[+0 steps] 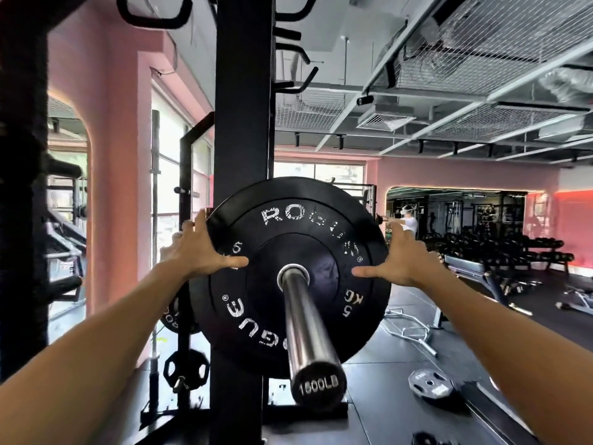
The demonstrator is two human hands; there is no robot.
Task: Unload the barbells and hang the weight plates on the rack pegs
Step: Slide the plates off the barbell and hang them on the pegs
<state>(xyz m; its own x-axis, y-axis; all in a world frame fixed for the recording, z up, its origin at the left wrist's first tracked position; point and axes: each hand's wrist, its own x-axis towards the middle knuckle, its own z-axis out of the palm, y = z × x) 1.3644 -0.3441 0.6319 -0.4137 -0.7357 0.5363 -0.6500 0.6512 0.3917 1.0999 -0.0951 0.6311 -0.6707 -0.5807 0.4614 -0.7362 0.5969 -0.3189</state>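
Weight plate (290, 274), black with worn white lettering and a "5 KG" mark, sits on the chrome barbell sleeve (305, 319), whose end cap reads "1500LB" and points toward the camera. Both hands frame the plate from opposite sides. The left hand (200, 252) is spread wide: its fingers wrap the plate's left rim while the thumb lies flat across the face, pointing toward the hub. The right hand (398, 261) mirrors it, with fingers at the right rim and the thumb pressed on the face; whether these fingers curl behind the edge cannot be told, as the rim hides them. Neither hand touches the sleeve, which passes between the two thumbs.

Directly behind the plate stands a black rack upright (245, 123), carrying curved black hooks (295, 81) higher up. A second black plate (175, 319) shows partly behind the first, lower left. A small grip plate (186, 369) hangs low beside the upright, and another small plate (430, 383) lies flat on the dark rubber floor (401, 412) to the right. The room has pink walls (122, 155), windows (321, 173), exposed ceiling mesh (481, 59), and a long dumbbell rack (500, 248) at the far right. A person in white (409, 221) stands in the distance.
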